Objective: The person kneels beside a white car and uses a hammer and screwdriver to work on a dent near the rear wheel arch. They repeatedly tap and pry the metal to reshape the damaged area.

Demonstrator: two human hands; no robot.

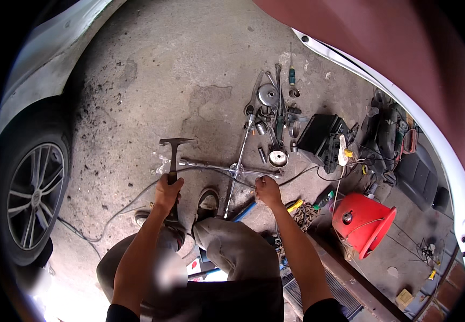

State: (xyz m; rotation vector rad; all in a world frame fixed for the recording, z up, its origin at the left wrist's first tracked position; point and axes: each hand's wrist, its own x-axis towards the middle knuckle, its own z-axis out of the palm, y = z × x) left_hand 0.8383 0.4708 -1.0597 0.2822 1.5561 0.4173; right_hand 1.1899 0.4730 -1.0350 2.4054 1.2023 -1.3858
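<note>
My left hand (167, 190) grips the dark handle of a hammer (176, 141), its long flat head uppermost in view. My right hand (267, 189) is closed just below one arm of a four-way lug wrench (236, 170); what is in its fingers is too small to make out. The wrench lies on the concrete floor (162, 80), with a black cable (215, 170) crossing it near both hands. Sockets, wrenches, a round metal cup (268, 95) and a screwdriver (292, 75) lie farther out. My shoes (209, 203) are on the floor beneath my hands.
A car wheel (35, 198) stands at left, a maroon car panel (383, 27) curves over the upper right. At right are a black case (318, 138), a red drum-like object (358, 220), a chain (305, 217), piled dark parts (418, 177) and a rusty beam (345, 284).
</note>
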